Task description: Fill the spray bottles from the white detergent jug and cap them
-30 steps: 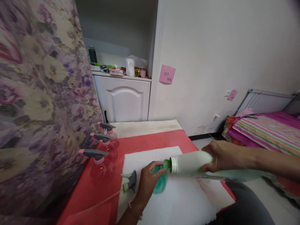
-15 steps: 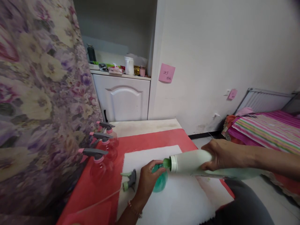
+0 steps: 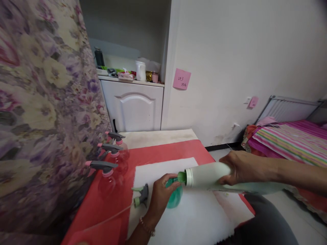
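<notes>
My left hand (image 3: pixel 165 190) grips the neck of a round green spray bottle (image 3: pixel 175 198) standing on a white cloth (image 3: pixel 196 217). In my right hand (image 3: pixel 233 166) is a large pale-green bottle (image 3: pixel 204 175), tilted almost flat, its open mouth pointing left. Green liquid (image 3: pixel 182 177) shows at that mouth, right over the small bottle's neck. My left fingers partly hide this neck. Left of my left hand, a grey-and-green spray head (image 3: pixel 141 196) with a long thin tube lies across the cloth's edge.
Several pink spray bottles (image 3: pixel 108 183) with grey triggers stand in a row along the left of the red table cover (image 3: pixel 158 152). A floral curtain (image 3: pixel 51 102) hangs at the left. Behind is a white cabinet (image 3: pixel 138 109); a bed (image 3: pixel 293 136) is at the right.
Both hands and both bottles stay almost in place, the large bottle's mouth still over the green spray bottle. Nothing has been taken up or let go.
</notes>
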Motion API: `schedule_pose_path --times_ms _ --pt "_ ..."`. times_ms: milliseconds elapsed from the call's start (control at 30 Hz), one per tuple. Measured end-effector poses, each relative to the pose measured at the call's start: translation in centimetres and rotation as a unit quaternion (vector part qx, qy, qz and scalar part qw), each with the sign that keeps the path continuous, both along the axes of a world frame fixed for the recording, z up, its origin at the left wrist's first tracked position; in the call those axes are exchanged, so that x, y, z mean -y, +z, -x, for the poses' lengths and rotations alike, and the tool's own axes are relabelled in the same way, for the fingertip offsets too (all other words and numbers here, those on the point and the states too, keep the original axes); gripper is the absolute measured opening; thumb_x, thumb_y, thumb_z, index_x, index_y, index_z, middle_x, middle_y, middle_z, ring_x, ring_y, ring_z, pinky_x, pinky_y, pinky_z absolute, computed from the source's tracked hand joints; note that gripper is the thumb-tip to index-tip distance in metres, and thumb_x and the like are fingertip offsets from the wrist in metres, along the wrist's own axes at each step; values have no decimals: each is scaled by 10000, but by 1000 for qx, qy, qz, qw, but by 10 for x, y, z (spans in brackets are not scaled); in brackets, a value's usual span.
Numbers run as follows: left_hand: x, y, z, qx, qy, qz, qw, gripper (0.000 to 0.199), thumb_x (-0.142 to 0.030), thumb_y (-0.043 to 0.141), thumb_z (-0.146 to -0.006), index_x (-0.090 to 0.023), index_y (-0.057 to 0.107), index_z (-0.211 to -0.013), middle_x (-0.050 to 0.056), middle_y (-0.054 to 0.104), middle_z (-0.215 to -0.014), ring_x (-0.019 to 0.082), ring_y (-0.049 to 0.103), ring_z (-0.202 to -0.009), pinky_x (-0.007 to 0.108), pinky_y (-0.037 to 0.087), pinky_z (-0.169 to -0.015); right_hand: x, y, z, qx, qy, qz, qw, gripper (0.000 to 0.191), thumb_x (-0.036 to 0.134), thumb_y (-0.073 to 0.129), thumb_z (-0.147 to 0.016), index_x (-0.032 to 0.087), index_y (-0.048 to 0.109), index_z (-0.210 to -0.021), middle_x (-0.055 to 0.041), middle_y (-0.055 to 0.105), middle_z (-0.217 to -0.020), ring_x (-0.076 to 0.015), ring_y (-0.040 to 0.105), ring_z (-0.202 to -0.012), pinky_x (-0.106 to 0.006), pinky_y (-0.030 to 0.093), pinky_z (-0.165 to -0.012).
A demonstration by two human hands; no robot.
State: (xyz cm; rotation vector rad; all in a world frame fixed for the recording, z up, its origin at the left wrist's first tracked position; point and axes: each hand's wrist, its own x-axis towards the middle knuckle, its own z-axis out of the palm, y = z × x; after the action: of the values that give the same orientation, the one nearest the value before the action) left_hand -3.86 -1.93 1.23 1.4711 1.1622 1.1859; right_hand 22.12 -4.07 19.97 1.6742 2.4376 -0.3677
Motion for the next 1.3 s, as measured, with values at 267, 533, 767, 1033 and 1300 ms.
schedule_pose_path --times_ms 267,533,767,1033,1300 --pt "-1 -4 -1 7 5 -13 1000 198 -277 677 -703 -200 733 -877 39 769 -920 239 688 -916 312 521 -830 1 3 2 3 0 4 1000 281 449 646 -745 175 680 -799 -19 652 -658 -144 565 -560 -224 351 -486" --pt "-2 -6 -1 -2 5 -14 1000 190 -272 676 -714 -207 732 -883 28 769 -911 235 689 -907 302 515 -827 2 4 5 -3 -12 2 1000 277 436 662 -720 167 687 -782 -24 637 -642 -149 555 -553 -229 347 -473" --pt "-2 -4 0 -5 2 -9 1000 184 -263 672 -719 -203 727 -884 30 764 -911 232 681 -918 305 504 -840 2 4 4 6 -9 -1 1000 312 465 657 -725 161 693 -787 -34 660 -652 -163 582 -566 -229 370 -485" --pt "-2 -5 -1 -1 -1 -5 1000 197 -280 678 -719 -199 724 -893 33 762 -917 229 677 -913 296 502 -826 3 7 8 16 -8 3 1000 298 444 644 -738 153 692 -782 -44 669 -658 -162 585 -568 -221 364 -480" --pt "-3 -5 -1 -5 3 -5 1000 202 -289 679 -713 -199 725 -888 32 760 -916 233 675 -914 310 498 -829 3 6 5 12 1 -1 1000 282 440 640 -744 170 694 -804 -38 680 -664 -172 612 -573 -229 363 -491"
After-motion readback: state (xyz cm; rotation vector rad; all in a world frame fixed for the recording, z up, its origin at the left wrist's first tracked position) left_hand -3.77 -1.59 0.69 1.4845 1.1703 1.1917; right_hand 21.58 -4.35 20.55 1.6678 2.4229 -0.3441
